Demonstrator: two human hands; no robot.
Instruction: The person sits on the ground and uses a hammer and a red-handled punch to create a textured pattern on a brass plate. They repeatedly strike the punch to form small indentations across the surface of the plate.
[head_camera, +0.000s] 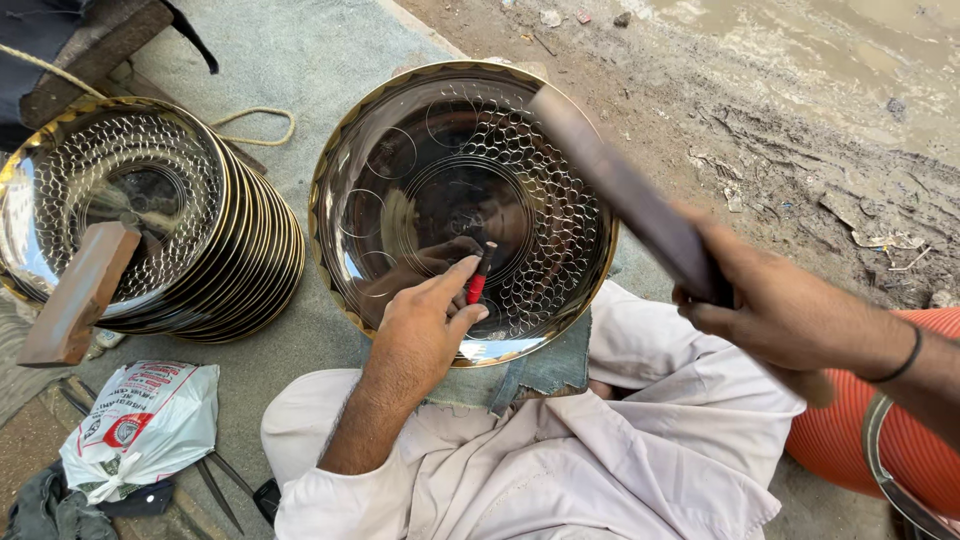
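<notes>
Your left hand (425, 325) pinches a short punch (478, 275) with a red grip between thumb and fingertips, closed firmly around it. The punch stands nearly upright, leaning slightly, its long axis running from the red end near your thumb up to the dark tip, which rests on the inner face of the shiny round metal tray (400, 180). The tray lies tilted on a piece of denim cloth (545, 365) over your lap, its gold scalloped rim facing you, with stamped circles covering the right part of its floor.

Your left wrist comes up from the lower middle, the forearm angled toward the tray's centre, knuckles on top. Your right hand (785, 310) is raised to the right, fist wrapped tight around the handle of a flat wooden mallet (620, 190). The mallet's long axis slants up and left, its far end hanging over the tray's upper right rim.

To the left sits a stack of patterned trays (235, 250) with a wooden block (80, 295) lying on top.
</notes>
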